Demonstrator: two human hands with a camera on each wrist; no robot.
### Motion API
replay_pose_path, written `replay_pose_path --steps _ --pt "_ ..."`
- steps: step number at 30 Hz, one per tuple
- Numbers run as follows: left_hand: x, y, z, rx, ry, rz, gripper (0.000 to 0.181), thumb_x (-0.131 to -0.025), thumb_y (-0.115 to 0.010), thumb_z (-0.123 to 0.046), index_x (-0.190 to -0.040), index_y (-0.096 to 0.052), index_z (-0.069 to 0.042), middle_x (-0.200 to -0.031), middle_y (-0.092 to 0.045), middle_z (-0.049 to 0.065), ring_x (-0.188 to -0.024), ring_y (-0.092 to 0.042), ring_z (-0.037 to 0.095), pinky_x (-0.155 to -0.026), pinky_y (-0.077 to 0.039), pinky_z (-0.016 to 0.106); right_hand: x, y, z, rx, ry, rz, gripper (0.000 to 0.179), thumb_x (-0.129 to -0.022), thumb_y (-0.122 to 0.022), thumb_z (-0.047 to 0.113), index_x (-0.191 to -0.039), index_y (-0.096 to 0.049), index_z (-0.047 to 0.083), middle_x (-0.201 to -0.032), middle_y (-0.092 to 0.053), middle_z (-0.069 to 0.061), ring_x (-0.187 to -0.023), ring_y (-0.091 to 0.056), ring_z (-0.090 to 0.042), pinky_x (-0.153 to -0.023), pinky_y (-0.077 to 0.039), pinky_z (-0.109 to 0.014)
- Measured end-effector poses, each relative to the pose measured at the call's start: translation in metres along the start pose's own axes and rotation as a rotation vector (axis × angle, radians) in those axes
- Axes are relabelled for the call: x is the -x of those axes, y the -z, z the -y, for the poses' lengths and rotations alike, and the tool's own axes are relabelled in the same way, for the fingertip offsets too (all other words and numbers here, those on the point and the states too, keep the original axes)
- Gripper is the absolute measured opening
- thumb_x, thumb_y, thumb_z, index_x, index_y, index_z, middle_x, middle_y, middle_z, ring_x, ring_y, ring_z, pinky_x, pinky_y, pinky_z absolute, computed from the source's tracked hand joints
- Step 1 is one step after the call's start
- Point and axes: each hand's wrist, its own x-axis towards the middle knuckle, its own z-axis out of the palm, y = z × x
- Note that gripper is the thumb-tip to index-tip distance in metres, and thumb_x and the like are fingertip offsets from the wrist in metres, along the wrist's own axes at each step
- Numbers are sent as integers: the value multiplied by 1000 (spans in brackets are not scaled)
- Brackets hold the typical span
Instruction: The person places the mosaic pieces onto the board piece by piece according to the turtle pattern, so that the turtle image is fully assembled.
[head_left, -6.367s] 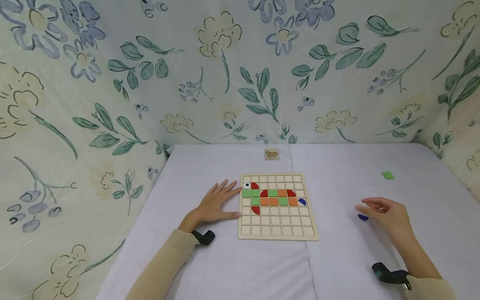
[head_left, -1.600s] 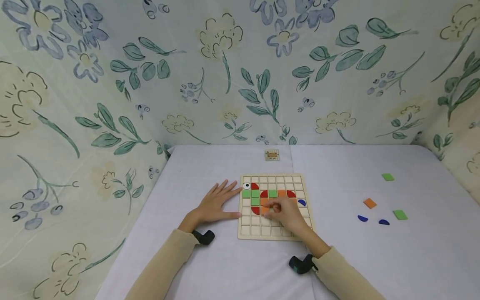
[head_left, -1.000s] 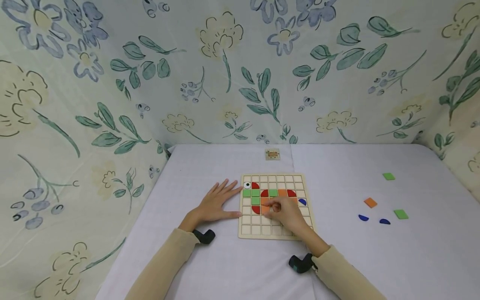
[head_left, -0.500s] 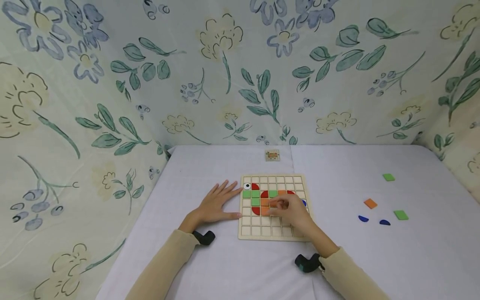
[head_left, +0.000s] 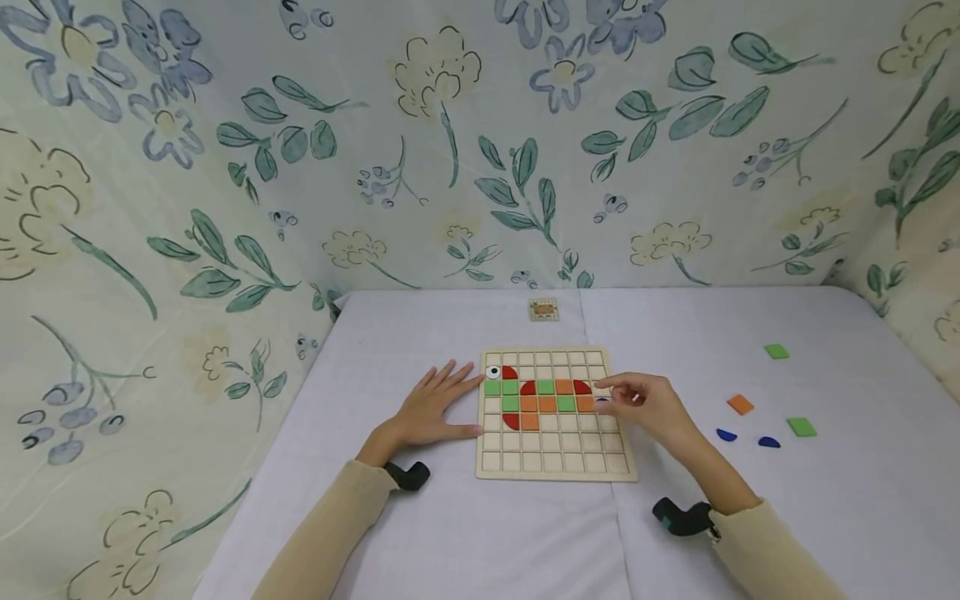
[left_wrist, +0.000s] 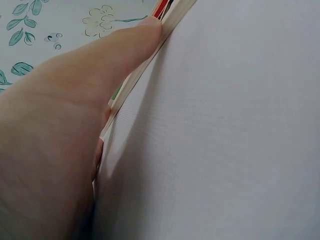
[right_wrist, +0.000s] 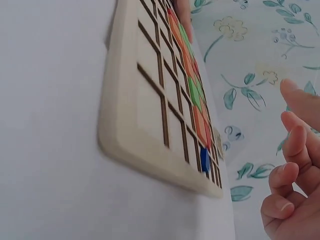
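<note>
My left hand [head_left: 427, 408] lies with spread fingers on the white cloth, fingertips and thumb at the left rim of a wooden grid board [head_left: 555, 461]. Coloured tiles fill part of the grid, among them an eye tile [head_left: 492, 372], red quarter-rounds [head_left: 511, 421], green squares and orange squares. One orange square [head_left: 530, 422] sits right of the lower red piece. My right hand [head_left: 652, 408] hovers over the board's right edge, thumb and index finger apart, the other fingers loosely bent, holding nothing. Below it, a blue half-round [right_wrist: 205, 159] sits in the grid, partly hidden in the head view.
Right of the board lie loose pieces: an orange square [head_left: 740, 404], two blue half-rounds [head_left: 726, 435] and two green diamond-like pieces [head_left: 802, 427]. A small picture card [head_left: 543, 309] lies behind the board. A floral curtain [head_left: 480, 167] hangs behind the table.
My right hand came from the loose pieces to the board, where an orange square now sits beside the lower red piece. It has since drawn back rightward. My left hand has stayed put.
</note>
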Motion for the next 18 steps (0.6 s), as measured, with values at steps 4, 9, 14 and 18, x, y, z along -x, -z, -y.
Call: replay_pose_path --steps 4,9,14,18 --pt "1 1 0 2 5 13 96 -82 -49 -83 -160 -20 -36 -167 -9 -6 -152 4 21 -120 5 46 7 25 -11 44 -21 -42 35 -84 -83 19 -112 -73 1 -73 -51 -6 -69 -46 -19 -52 -37 -24" --pt "1 1 0 4 2 10 95 -82 -49 -83 -160 -20 -35 -167 -9 -6 -152 4 21 -120 4 45 19 57 -25 67 -49 -84 42 -85 -82 25 -116 -71 -1 -76 -51 -5 -68 -45 -16 -51 -36 -25" --pt "1 0 0 -2 0 -5 94 -83 -49 -82 -160 -21 -36 -167 -10 -6 -153 2 22 -121 3 46 30 87 -41 64 -57 -128 44 -86 -81 25 -116 -69 -4 -76 -53 0 -68 -46 -13 -48 -36 -26" --pt "0 0 0 -8 -1 -1 94 -83 -49 -82 -160 -21 -35 -167 -9 -6 -153 3 22 -121 2 48 39 108 -56 58 -104 -138 44 -88 -79 28 -118 -68 -2 -79 -55 3 -71 -47 -11 -51 -38 -27"
